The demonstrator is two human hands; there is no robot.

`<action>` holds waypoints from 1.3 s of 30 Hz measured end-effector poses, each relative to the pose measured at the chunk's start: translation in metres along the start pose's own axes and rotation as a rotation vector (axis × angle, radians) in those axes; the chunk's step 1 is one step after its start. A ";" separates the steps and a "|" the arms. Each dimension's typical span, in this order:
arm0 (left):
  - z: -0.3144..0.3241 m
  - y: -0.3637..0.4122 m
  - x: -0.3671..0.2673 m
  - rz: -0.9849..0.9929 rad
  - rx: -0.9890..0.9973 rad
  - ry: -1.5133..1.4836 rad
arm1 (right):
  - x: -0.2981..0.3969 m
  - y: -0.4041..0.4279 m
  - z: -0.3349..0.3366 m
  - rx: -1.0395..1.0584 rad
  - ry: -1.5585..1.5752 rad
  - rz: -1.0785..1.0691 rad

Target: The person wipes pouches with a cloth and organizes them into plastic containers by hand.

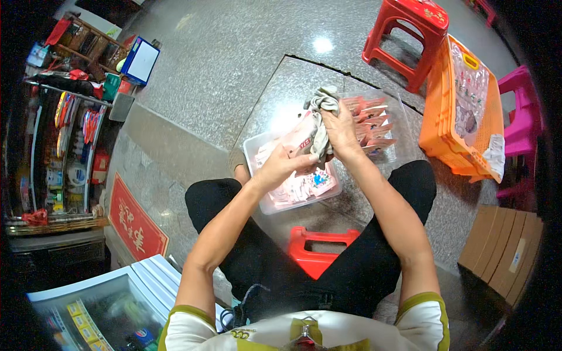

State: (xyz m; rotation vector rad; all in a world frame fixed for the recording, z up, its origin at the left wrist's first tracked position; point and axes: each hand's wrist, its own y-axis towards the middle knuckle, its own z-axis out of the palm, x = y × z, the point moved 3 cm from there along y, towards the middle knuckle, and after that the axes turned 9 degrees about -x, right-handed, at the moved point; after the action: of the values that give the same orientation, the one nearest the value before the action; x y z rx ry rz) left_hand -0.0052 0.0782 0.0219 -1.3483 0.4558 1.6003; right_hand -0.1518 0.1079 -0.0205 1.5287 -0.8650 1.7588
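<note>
My right hand [340, 131] grips a crumpled grey cloth [320, 105] that hangs against a pink printed packet [300, 135]. The packet is held by my left hand [283, 164], whose thumb lies over its lower end near the cloth. Below both hands, a clear plastic tub [263, 206] on the floor contains pink packets, some with a blue and floral print [319, 179]. To the right of my right hand sits a second clear plastic container [401, 131] with several pink packets [373, 116] standing in rows.
A red plastic stool [408, 48] and stacked orange baskets [439, 105] stand at the right, with a magenta stool [522, 114] behind. Flat cardboard [500, 250] lies lower right. Shop shelves [66, 153] line the left, above a glass-topped freezer [109, 302]. Between my legs is a red stool [309, 263].
</note>
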 end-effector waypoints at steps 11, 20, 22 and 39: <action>-0.025 0.000 0.010 -0.020 -0.129 0.213 | -0.008 -0.009 0.006 0.056 0.472 0.467; -0.019 0.001 0.017 -0.104 -0.055 0.315 | -0.021 -0.001 -0.018 -0.016 0.592 0.775; -0.012 -0.006 0.000 -0.163 -0.079 0.177 | -0.022 0.003 -0.024 -0.042 0.589 0.760; -0.016 0.012 0.029 -0.140 -0.252 -0.420 | 0.045 -0.059 0.011 0.258 -0.818 -0.776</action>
State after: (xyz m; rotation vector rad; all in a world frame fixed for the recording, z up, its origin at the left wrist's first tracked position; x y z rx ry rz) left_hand -0.0050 0.0726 -0.0129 -1.1499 -0.0952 1.8046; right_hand -0.1028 0.1348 0.0294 2.3866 -0.2767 0.6782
